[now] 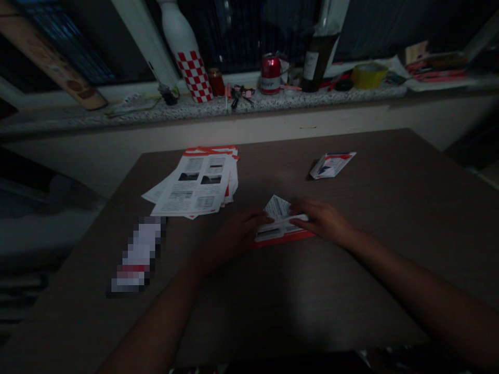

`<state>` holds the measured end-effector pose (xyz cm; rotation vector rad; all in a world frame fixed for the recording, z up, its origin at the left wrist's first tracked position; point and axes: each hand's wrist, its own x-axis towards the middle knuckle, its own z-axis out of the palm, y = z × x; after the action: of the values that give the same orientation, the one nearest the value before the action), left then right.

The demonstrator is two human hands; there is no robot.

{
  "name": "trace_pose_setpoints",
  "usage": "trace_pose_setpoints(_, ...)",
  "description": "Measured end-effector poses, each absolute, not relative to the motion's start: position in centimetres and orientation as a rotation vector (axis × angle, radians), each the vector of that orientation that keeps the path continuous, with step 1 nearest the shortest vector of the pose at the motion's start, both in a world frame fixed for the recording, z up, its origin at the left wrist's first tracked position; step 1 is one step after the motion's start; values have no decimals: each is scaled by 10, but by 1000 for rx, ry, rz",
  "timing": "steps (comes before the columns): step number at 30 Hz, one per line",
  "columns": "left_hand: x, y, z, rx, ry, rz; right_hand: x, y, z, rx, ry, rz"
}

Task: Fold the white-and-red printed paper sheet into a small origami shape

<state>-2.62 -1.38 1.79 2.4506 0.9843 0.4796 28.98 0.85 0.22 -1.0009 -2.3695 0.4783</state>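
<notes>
On the desk point(390, 218), the left hand point(242, 228) and right hand point(324, 215) pinch the partly folded sheet point(281, 225) between nearly closed fingers, a folding step apparently under way, the next move calling for an evenly pressed crease.

Dark windows point(241, 26), speckled sill point(195, 111)

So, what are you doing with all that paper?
A person's left hand and right hand are both on a small, partly folded printed sheet with a red edge, lying on the table. Beyond the right hand sits a folded paper piece. Over to the left is a loose stack of printed sheets, with nobody's hand on it.
</notes>
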Motion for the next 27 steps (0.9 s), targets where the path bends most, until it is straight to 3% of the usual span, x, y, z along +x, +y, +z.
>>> trace_pose_setpoints(5, -23, -15, 16, 2578, 987, 295, 286, 12, 2, -1041, -2389, 389)
trace_pose_setpoints(19, -10, -21, 14, 2714, 1023, 280, 284, 15, 0, -1065, -2517, 93)
trace_pose_setpoints(27, 8, -37, 21, 2735, 1102, 251, 285, 8, 8, -894, -2540, 88)
